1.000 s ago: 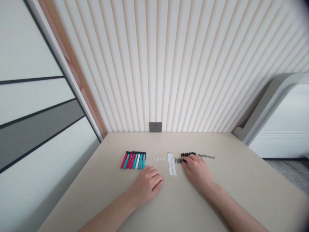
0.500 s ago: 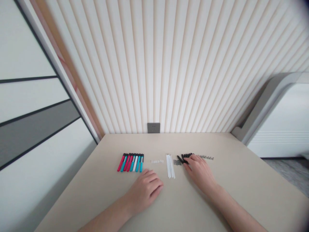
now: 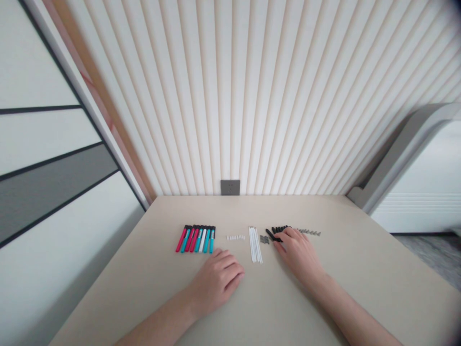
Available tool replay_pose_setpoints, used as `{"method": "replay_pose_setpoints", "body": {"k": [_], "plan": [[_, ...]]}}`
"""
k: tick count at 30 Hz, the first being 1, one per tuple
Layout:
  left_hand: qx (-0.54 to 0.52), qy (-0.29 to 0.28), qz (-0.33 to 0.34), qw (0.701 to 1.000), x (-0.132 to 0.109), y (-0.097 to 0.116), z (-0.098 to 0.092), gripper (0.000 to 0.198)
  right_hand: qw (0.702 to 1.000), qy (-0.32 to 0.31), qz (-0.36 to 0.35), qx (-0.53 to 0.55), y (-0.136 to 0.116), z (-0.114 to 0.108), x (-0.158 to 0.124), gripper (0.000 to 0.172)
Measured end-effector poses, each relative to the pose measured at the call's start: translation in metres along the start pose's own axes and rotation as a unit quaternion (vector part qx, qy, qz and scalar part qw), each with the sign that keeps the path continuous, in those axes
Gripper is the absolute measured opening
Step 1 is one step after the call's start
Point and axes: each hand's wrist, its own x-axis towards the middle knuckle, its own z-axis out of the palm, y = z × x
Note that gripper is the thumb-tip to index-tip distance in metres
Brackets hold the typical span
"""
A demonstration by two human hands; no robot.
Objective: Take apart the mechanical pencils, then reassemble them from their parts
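Note:
My right hand (image 3: 297,247) has its thumb and fingers closed on a slim black pen part (image 3: 270,234), which lies slanted with its far end pointing left. Behind it is a row of similar black pen parts (image 3: 278,229), partly covered by my fingers. Just left of the held piece sit small grey metal pieces (image 3: 264,239). My left hand (image 3: 221,276) rests on the table with curled fingers and nothing visible in them, nearest to a row of red, teal and white pen barrels with black ends (image 3: 196,239).
Several thin white refills (image 3: 255,245) lie side by side at the table's middle. Left of them is a row of tiny white pieces (image 3: 235,237). More small grey pieces (image 3: 310,232) line up right of my right hand. A wall socket (image 3: 230,187) is behind the table (image 3: 173,307).
The whole view has shifted slightly. The black pen part in my right hand has turned or slid a little, showing more space beside the grey pieces. My left hand stays at rest.

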Motion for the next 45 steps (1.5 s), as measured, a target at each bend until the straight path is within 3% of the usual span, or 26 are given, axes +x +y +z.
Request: {"method": "replay_pose_setpoints", "body": {"k": [35, 41, 45], "plan": [[0.001, -0.025, -0.002, 1.000, -0.001, 0.000, 0.000, 0.016, 0.998, 0.057, 0.034, 0.020, 0.000, 0.000, 0.002, 0.024], [-0.006, -0.016, -0.006, 1.000, -0.001, 0.001, 0.000, 0.016, 0.985, 0.098, 0.054, 0.134, 0.009, 0.005, 0.007, 0.025], [-0.032, 0.014, -0.043, 0.998, -0.002, 0.001, -0.001, 0.013, 0.947, 0.085, 0.067, 0.303, 0.000, 0.001, 0.006, 0.029]]}}
